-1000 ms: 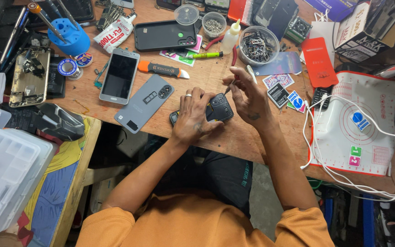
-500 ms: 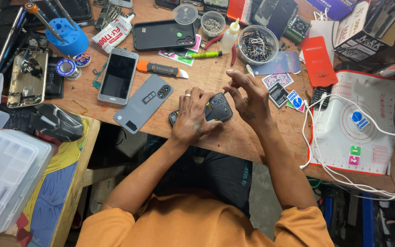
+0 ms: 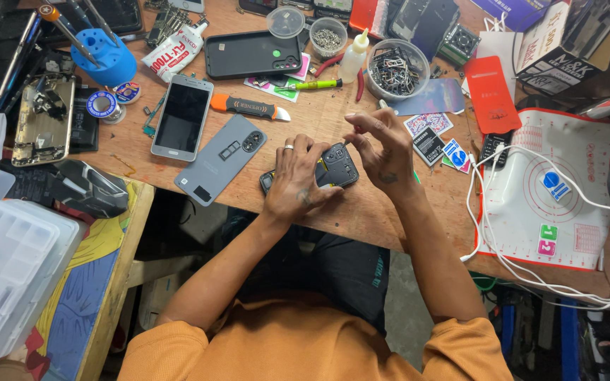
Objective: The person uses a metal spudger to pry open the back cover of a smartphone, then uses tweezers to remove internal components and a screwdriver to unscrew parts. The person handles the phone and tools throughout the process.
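The open phone [image 3: 327, 166] lies near the front edge of the bench [image 3: 361, 212], back cover off, its long axis running left to right with a slight tilt up toward the right. The left hand [image 3: 296, 180] is laid over its left half, fingers curled and pressing down to pin it — a ring shows on one finger. The right hand [image 3: 383, 148] hovers just right of and above the phone's right end, fingers pinched round a thin tool [image 3: 352, 131] with a red grip; the tip itself is too small to make out, but it points down and left toward the phone's far right corner. So the right hand is the nearer one to the exposed end — the phone lies to its left and slightly nearer. The grey back cover [image 3: 221, 159] rests well left of both hands, beside a silver phone [image 3: 182, 117].
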